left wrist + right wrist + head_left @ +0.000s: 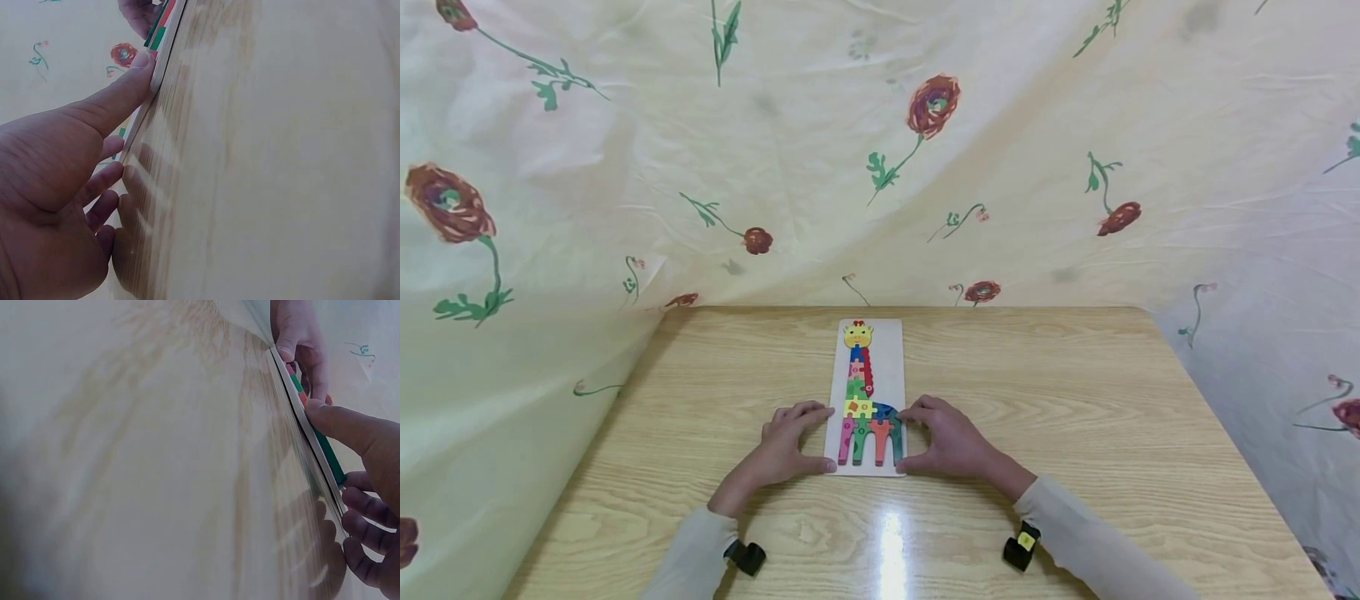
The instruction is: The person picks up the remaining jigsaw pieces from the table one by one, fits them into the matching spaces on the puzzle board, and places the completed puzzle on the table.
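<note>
A giraffe jigsaw puzzle [862, 407] of coloured, numbered pieces lies on a pale rectangular board [887, 358], its yellow head at the far end. My left hand [790, 442] touches the board's left edge, thumb at the near corner and fingertips farther along. On the opposite side, my right hand [951, 437] touches the right edge, its thumb low and its index finger beside the blue piece [884, 411]. Both wrist views show the left thumb [134, 75] and right thumb [331, 419] against the board's rim, the other fingers loosely bent beside it.
The board lies on a glossy wood-grain table [1037, 375], which reflects a bright light near the front. Behind the table and along its sides hangs a cream cloth [805, 150] with a red flower print. Each wrist wears a black strap.
</note>
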A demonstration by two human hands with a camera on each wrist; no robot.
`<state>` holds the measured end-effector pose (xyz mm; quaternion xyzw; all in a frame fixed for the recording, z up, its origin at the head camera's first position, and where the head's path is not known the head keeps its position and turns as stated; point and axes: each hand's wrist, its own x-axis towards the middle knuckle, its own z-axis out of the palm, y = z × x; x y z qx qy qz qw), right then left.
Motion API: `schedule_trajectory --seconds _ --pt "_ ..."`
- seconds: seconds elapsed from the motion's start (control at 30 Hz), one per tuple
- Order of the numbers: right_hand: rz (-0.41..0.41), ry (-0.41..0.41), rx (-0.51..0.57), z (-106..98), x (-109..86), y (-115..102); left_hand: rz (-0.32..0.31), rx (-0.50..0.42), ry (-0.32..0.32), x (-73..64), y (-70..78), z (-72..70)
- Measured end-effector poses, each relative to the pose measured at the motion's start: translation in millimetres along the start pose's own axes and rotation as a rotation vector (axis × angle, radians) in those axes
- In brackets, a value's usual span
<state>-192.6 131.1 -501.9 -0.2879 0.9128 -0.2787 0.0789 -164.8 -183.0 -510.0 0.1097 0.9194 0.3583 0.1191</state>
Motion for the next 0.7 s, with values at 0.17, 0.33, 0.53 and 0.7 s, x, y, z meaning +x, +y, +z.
schedule_trajectory --seconds 0.17,0.33,0.53,0.7 --pt "0.001 0.0 -0.004 -0.4 -0.4 -0.1 -0.003 0.001 0.0 -0.4 0.4 -0.2" --pt "0.007 0.011 0.011 -1.2 -2.1 -0.8 -0.002 0.003 -0.001 0.0 0.4 -0.1" --pt "0.039 0.06 0.024 -7.1 -4.0 -1.7 0.005 0.005 0.002 -0.1 -0.6 0.6" --pt "0.049 0.11 0.018 -19.8 -7.9 1.0 0.01 0.002 -0.002 -0.3 -1.2 0.7"
